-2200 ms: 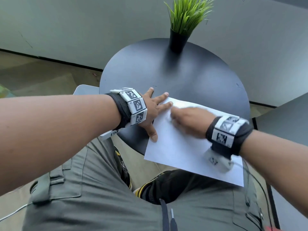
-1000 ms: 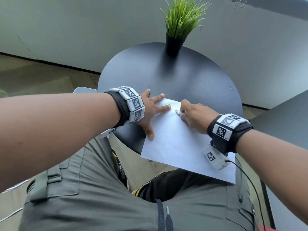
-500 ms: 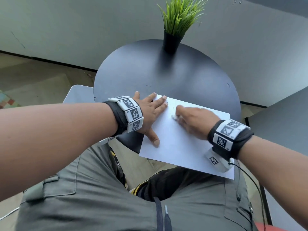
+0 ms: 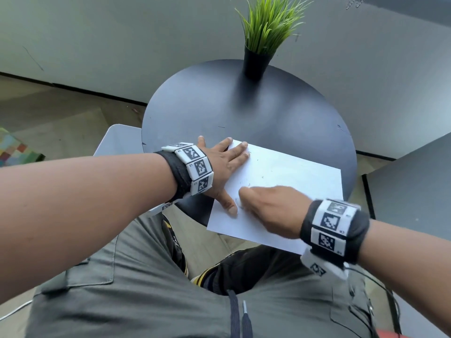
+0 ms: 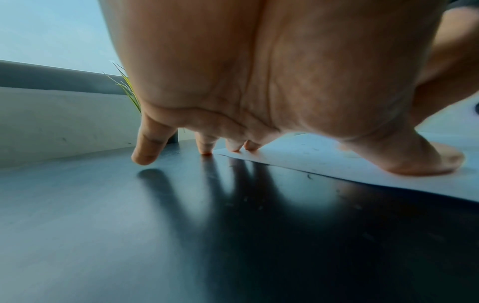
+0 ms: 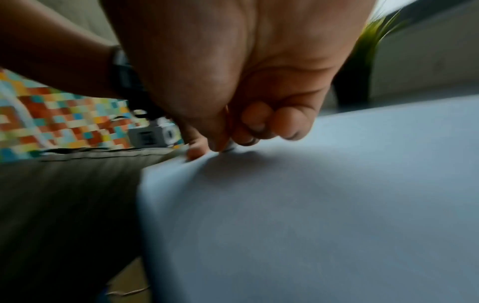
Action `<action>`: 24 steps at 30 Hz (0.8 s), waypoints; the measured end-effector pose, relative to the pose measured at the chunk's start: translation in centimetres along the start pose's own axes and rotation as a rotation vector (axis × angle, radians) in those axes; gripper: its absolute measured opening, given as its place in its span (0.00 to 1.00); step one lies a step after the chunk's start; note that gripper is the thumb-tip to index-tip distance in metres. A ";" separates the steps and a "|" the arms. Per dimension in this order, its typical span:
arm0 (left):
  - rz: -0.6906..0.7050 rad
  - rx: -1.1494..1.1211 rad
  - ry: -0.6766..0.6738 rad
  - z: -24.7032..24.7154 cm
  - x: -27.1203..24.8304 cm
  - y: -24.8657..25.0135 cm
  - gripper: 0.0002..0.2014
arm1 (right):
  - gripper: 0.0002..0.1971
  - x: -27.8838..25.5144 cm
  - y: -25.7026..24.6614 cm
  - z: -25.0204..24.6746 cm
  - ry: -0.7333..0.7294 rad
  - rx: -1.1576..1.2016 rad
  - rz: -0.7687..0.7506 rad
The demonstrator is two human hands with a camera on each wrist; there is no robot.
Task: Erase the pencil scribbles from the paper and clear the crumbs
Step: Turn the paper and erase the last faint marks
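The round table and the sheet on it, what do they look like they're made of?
The table: a smooth, dark, hard top with a satin sheen, since the left hand casts a soft reflection in it; painted metal or laminate, can't tell which. The sheet: thin matte white paper, lying flat and overhanging the table's near edge.

Head view steeply downward; both wrist views low (near surface), sharing the paper edge.

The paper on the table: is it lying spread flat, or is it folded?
Spread flat. The paper shows as one unfolded sheet, its near part overhanging the table; the left hand presses its left edge.
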State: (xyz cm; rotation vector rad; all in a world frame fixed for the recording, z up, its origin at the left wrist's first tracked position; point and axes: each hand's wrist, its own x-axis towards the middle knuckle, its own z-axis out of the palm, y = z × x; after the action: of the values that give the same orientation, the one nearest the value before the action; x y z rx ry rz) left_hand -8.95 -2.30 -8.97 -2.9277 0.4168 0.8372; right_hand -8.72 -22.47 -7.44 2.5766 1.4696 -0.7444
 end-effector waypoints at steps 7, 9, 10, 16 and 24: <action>0.003 -0.027 0.003 0.0 0.0 0.0 0.74 | 0.08 3.0 2.5 -2.4 0.169 -0.010 0.256; 0.007 -0.031 0.004 0.1 0.0 -0.1 0.74 | 0.06 2.1 -0.7 -1.5 0.065 -0.061 0.121; 0.009 -0.033 0.006 0.1 0.0 -0.1 0.75 | 0.07 1.8 -1.6 -1.0 0.014 -0.052 0.071; 0.003 -0.032 0.019 0.2 0.0 0.0 0.74 | 0.10 3.7 3.0 -2.9 0.172 -0.056 0.345; 0.005 -0.047 0.004 0.0 0.0 0.1 0.73 | 0.10 3.8 4.0 -3.1 0.127 0.004 0.407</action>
State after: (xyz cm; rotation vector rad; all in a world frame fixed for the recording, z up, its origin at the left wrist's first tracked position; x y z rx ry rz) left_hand -8.97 -2.36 -8.94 -2.9730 0.4105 0.8532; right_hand -2.67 -20.65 -7.11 2.8344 0.9138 -0.5368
